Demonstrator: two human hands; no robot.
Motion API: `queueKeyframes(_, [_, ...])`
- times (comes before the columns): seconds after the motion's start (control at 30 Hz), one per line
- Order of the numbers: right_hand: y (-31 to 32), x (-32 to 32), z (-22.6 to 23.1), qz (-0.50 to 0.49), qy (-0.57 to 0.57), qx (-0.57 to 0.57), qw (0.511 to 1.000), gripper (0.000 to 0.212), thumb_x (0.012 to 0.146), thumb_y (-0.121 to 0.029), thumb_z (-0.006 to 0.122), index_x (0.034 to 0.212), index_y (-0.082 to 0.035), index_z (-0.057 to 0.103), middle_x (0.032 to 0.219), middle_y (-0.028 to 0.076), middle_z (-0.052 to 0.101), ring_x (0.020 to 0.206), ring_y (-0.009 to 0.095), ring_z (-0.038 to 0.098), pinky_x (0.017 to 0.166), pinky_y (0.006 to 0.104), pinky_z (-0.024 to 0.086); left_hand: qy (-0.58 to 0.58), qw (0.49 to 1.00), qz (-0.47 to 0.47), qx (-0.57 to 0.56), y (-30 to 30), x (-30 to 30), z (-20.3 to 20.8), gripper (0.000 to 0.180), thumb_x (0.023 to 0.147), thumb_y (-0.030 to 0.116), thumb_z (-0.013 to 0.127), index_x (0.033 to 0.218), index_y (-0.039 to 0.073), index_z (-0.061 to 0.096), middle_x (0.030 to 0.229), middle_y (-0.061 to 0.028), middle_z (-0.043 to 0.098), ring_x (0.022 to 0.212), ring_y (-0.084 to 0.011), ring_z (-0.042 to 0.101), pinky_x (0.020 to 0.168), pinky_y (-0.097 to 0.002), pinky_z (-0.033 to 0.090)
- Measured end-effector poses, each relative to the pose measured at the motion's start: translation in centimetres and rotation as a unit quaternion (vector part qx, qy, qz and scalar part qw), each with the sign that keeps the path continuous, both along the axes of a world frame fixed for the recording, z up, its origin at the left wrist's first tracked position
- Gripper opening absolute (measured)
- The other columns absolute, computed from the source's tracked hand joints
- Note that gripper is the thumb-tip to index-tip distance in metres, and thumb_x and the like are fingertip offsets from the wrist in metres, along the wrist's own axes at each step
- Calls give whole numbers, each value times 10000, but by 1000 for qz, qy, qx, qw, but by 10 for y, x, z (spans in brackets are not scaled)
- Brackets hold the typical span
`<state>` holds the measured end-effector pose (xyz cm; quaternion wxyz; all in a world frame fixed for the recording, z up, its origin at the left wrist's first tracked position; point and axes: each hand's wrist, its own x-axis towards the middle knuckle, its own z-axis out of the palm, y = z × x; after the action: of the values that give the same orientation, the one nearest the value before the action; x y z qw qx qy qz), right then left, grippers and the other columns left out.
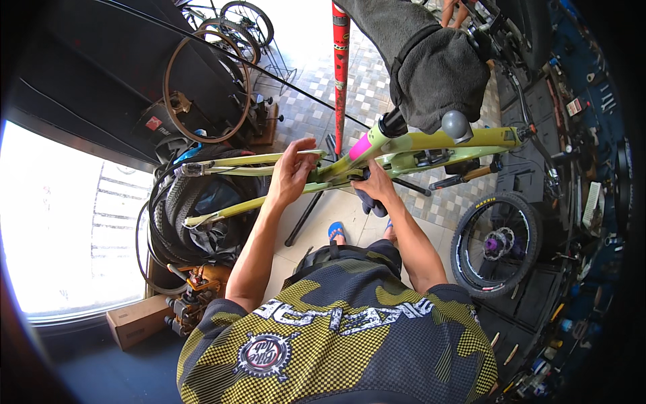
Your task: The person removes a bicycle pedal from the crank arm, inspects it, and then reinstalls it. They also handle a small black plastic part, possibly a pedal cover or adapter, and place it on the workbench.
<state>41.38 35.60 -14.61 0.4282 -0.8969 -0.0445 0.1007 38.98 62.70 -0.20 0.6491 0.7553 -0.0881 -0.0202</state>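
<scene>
Head view: a light-green bicycle frame [344, 163] lies across the front of the wearer's body, its long axis running roughly left to right. The rear stays, an upper arm [252, 160] and a lower arm [225, 211], reach out to the left; the top tube [444, 139] extends to the right. A tube with a pink panel [364, 145] slants up and to the right toward a black post [393, 123], below a grey cloth cover [441, 79].

Key relation: the frame's middle junction sits between the two hands, just ahead of the torso. Left hand [291, 176] is on the rear-stay side, over the inner end of the upper arm. Right hand [379, 186] is at the right of the junction, just below the pink-panelled tube, and is the nearer of the two to that tube. Both forearms converge on the junction from below.

Grip, left: fingers lightly bent and directed to the right, thumb hidden; cannot tell whether they close on the stay. Grip, right: fingers mostly hidden behind the hand; a dark cloth [371, 204] hangs directly beneath. Whether it is pinched there cannot be told.
</scene>
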Motion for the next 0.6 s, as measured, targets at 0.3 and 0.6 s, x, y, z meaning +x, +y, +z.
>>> queueKeyframes(0.3, [21,14,-3,157,-68,64,983,664,747,-312,892,1358,-144,691,1364,178,689,1311,406,597,1108,460,478,-77,968,-31,235,-2,-55,-22,345,951,88,750,1284,37,678,1276,-184,690,1162,-381,689,984,-436,561])
queueKeyframes(0.6, [11,12,2,119,-39,76,989,685,728,-283,900,1332,-77,649,1305,197,699,1245,396,648,1036,445,520,-143,950,-14,277,-14,-45,-37,449,923,128,771,1332,26,616,1281,-195,671,1210,-414,639,1028,-491,527])
